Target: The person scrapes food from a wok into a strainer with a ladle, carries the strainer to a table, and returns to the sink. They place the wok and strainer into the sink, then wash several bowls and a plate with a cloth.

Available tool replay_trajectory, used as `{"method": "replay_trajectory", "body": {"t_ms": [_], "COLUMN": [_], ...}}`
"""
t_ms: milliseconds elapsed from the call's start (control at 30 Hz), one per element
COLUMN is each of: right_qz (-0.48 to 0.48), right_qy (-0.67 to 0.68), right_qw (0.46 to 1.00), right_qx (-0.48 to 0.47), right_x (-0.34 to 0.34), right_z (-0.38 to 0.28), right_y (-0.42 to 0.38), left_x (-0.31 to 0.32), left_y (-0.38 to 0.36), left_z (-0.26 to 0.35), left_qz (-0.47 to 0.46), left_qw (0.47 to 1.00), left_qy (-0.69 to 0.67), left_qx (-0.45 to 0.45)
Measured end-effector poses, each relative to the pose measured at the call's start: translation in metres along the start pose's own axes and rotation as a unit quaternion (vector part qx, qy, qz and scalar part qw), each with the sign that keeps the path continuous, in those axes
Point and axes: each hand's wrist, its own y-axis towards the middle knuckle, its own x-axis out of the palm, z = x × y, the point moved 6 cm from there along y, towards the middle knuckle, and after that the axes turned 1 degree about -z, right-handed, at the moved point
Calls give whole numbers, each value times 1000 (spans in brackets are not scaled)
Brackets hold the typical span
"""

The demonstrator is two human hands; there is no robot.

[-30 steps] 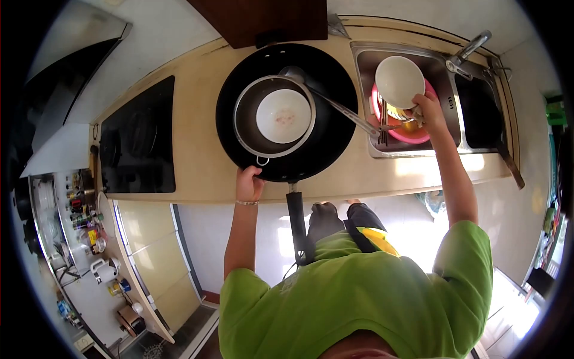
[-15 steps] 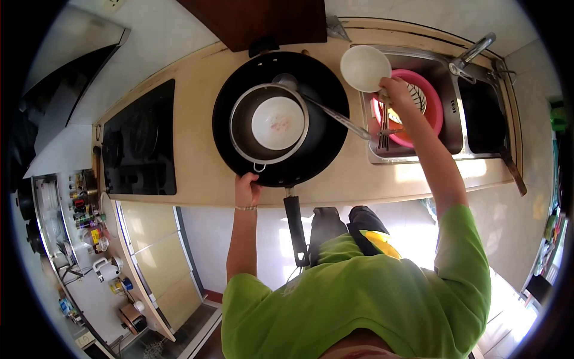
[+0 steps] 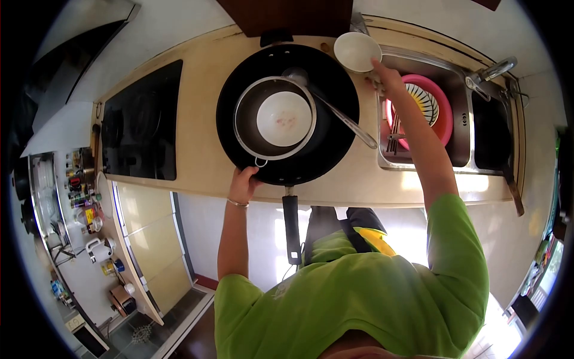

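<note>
My left hand (image 3: pixel 244 184) grips the near rim of a large black wok (image 3: pixel 335 143), its fingers beneath the edge. Inside the wok stands a steel pot (image 3: pixel 244 137) holding a white bowl (image 3: pixel 284 119) with reddish residue. A metal ladle (image 3: pixel 347 122) leans across the wok, its handle over the right rim. My right hand (image 3: pixel 385 78) pinches the edge of another white bowl (image 3: pixel 357 52), above the counter at the sink's left edge.
A pink basin (image 3: pixel 443 107) with a striped bowl (image 3: pixel 423 106) and chopsticks (image 3: pixel 393 131) sits in the steel sink (image 3: pixel 461 134). The faucet (image 3: pixel 497 69) is behind it. A black cooktop (image 3: pixel 143 122) lies at left, a dark board (image 3: pixel 287 18) behind the wok.
My right hand has drawn the white bowl leftward relative to the sink, away from the pink basin. My left hand still holds the wok rim. The whole view has shifted slightly.
</note>
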Motion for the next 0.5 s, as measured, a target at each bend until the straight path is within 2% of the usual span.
{"method": "replay_trajectory", "body": {"t_ms": [33,67,100,133,167,200,267,300,333,367,400,433,467,500], "right_qz": [54,106,101,48,-5,-8,-76,-125,-70,-72,-109,-143,-140,-148], "right_qy": [-24,-49,-52,-48,-44,-46,-78,-207,-366,-366,-429,-488,-488,-545], "right_qw": [998,992,993,993,988,988,980,951,877,877,830,774,774,748], "right_qx": [-22,-45,-42,-94,-147,-145,-168,-195,-303,-302,-340,-376,-379,-348], "right_x": [-10,-19,-25,-25,-22,-11,35,54,69,81,98,114,121,129], "right_z": [-9,-19,-25,-38,-49,-50,-49,-47,-44,-36,-30,-23,-18,-6], "right_y": [-11,-24,-37,-51,-66,-86,-127,-138,-148,-154,-164,-171,-170,-167], "left_x": [3,14,-11,-35,-36,-27,35,51,55,67,60,64,69,69], "left_y": [-5,-16,-17,-19,-22,-28,-15,3,32,50,82,91,95,99], "left_z": [7,30,45,63,84,108,121,112,102,98,83,73,64,65], "left_qz": [11,3,58,109,124,138,46,2,-1,7,15,-11,-39,-42], "left_qw": [997,993,975,942,915,884,913,923,867,790,763,835,890,890], "left_qy": [71,121,193,264,301,336,315,322,459,590,636,549,451,452], "left_qx": [-14,13,96,178,237,293,257,212,194,164,112,27,-56,-52]}}
